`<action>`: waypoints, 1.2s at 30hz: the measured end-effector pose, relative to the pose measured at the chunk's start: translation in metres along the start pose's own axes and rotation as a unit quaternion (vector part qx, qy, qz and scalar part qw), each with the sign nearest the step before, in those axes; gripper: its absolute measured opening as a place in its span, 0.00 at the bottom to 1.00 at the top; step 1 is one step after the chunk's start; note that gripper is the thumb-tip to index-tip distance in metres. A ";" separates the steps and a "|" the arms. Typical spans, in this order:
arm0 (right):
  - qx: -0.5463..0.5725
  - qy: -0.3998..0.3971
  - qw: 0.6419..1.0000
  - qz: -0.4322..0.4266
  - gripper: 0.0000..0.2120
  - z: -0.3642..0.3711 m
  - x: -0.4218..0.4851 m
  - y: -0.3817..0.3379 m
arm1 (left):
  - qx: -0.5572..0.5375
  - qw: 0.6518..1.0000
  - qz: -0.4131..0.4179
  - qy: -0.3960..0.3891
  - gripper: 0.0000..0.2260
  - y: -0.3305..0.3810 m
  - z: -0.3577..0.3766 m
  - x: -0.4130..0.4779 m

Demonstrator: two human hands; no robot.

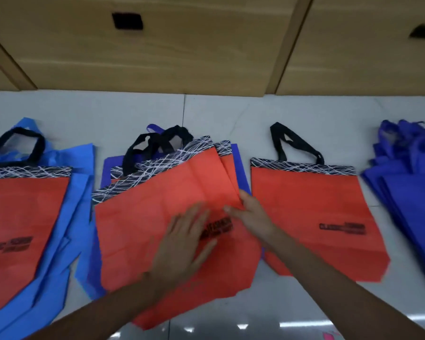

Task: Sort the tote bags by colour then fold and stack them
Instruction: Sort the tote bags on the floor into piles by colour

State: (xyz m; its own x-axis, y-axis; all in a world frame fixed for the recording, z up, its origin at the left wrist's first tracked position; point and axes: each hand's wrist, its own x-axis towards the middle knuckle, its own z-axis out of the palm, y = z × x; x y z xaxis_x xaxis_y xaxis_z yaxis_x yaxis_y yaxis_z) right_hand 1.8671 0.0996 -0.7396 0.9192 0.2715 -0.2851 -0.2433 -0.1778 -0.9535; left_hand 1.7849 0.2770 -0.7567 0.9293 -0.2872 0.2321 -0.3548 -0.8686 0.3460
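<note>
Several orange tote bags with black handles and a black-and-white scribble band lie on a glossy white floor. The middle orange bag (162, 217) lies tilted on top of other orange bags and a dark blue bag (239, 165). My left hand (182, 239) presses flat on it with straight fingers. My right hand (252, 214) touches its right edge; whether it pinches the fabric is unclear. Another orange bag (312, 209) lies flat to the right. A third orange bag (17, 229) lies at the left on light blue bags (71, 217).
A pile of dark blue bags (412, 192) lies at the far right. Wooden cabinet fronts (157, 50) with dark square cut-outs run along the back. Bare white floor (231, 119) shows between the bags and the cabinets, and glossy floor near me.
</note>
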 end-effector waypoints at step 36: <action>-0.307 0.396 0.846 0.181 0.26 -0.273 -0.052 0.089 | -0.369 0.840 -0.340 -0.206 0.26 0.067 0.072 0.152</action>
State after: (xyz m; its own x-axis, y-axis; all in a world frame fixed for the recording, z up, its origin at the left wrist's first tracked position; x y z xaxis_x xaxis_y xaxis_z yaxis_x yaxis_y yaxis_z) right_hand 1.8821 -0.1882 -0.7829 0.7974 -0.5818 -0.1602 -0.5696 -0.6379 -0.5183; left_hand 1.9094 0.1460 -0.7642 0.8453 -0.0732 -0.5292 0.4473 -0.4446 0.7760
